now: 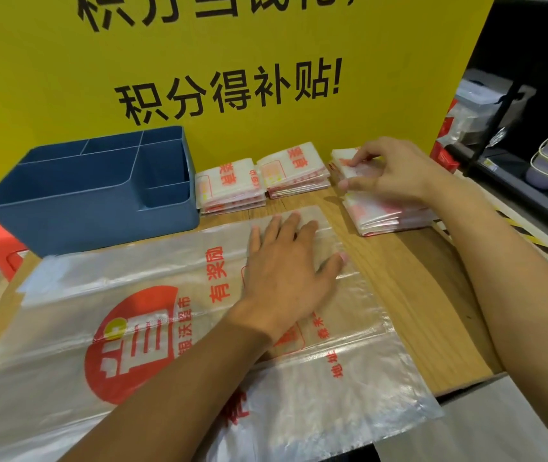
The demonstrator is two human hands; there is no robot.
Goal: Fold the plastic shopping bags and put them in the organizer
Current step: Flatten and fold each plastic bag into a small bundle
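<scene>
Stacks of folded bags number three: one [231, 190], one [294, 173], one [386, 211] at the upper middle of the surface [416, 295], beside the blue organizer [92, 195]. Left hand [286, 271] presses flat on one unfolded bag [132, 328]; right hand [389, 175] pinches one folded bag [346, 165] above the right stack.

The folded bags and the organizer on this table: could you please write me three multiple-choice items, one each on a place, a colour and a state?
1. Where do the folded bags lie?
A. inside the organizer
B. on the table, right of the organizer
C. on the floor

2. What colour is the organizer?
A. blue
B. white
C. green

3. What is the left hand doing?
A. hanging idle
B. gripping the organizer
C. pressing flat on the unfolded bag

Key: 1 B, the folded bags sit on the table beside the organizer; 2 A, its walls are blue; 3 C, the left hand lies with straight fingers on the unfolded bag, while the right hand pinches a folded bag.
</scene>
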